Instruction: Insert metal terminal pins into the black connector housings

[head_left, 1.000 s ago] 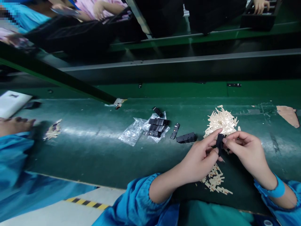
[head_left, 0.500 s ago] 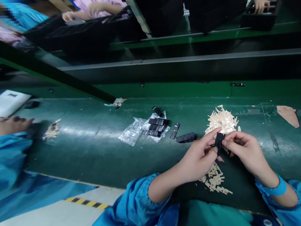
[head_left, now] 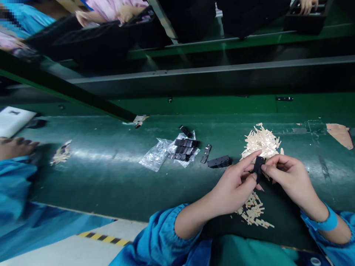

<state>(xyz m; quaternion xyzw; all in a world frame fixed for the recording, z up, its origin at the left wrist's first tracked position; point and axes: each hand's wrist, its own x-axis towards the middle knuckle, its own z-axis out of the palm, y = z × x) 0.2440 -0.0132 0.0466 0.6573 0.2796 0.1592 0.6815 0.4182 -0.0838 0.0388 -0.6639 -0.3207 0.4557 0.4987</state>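
My left hand (head_left: 238, 181) grips a small black plastic part (head_left: 258, 169), long and flat, between thumb and fingers. At its upper right edge, my right hand (head_left: 287, 173) pinches with thumb and forefinger; whether a small piece sits in that pinch is hidden. Just beyond both hands rises a heap of cream-coloured flat strips (head_left: 262, 142). A smaller scatter of similar strips (head_left: 253, 212) lies below my left hand, near the table's front edge. To the left rest a short stack of black parts (head_left: 219, 162) and a single black part (head_left: 206, 153).
More black parts (head_left: 186, 147) lie on a clear plastic bag (head_left: 158, 153) on the green table (head_left: 111, 184). A green post (head_left: 91, 99) slants across the left. A co-worker's hand (head_left: 16, 147) is at far left. Beyond a raised ledge, other people's hands work at black bins (head_left: 111, 37).
My hands and the black part stay almost still. Loose black parts on the strip beyond the table have shifted slightly right. Hands of people across the ledge have moved.
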